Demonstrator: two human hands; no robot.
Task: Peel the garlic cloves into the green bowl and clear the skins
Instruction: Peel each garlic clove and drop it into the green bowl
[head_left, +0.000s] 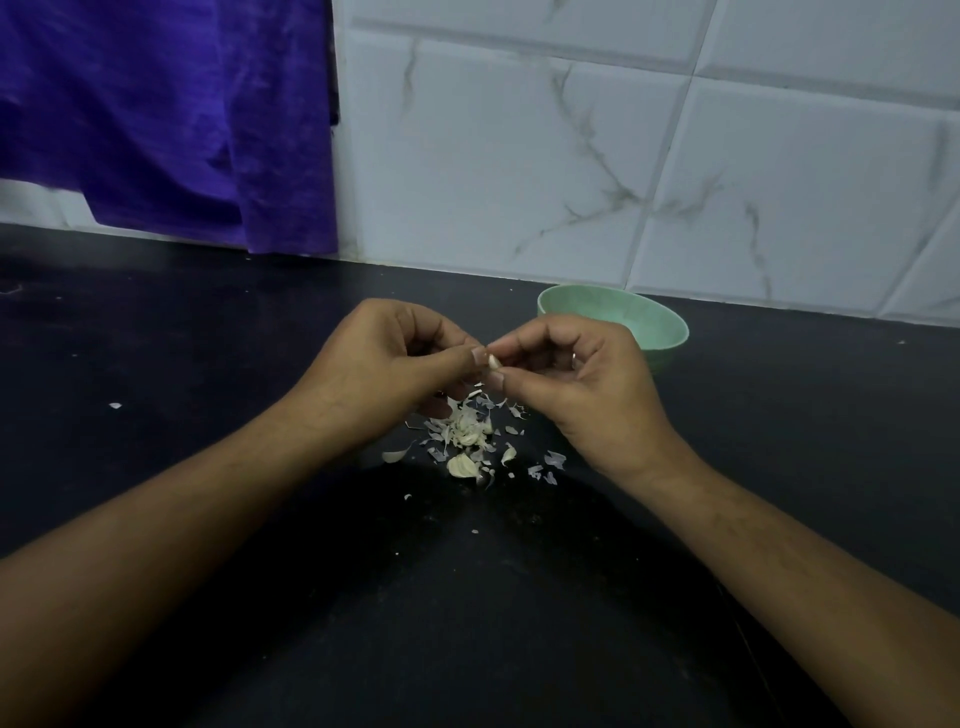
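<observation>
Grip: I see left hand (384, 364) and right hand (587, 379) both pinching one garlic clove (493, 361).
Bowl: green bowl (667, 325) at two o'clock, by the wall (519, 156).
Litter: skins (467, 431) at six o'clock.
Room: open counter (182, 338) toward nine.

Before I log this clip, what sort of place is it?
Most likely a home kitchen: a dark matte countertop against white marble-veined wall tiles, a pale green round bowl, and a small white garlic clove pinched over a heap of papery skins.
</observation>
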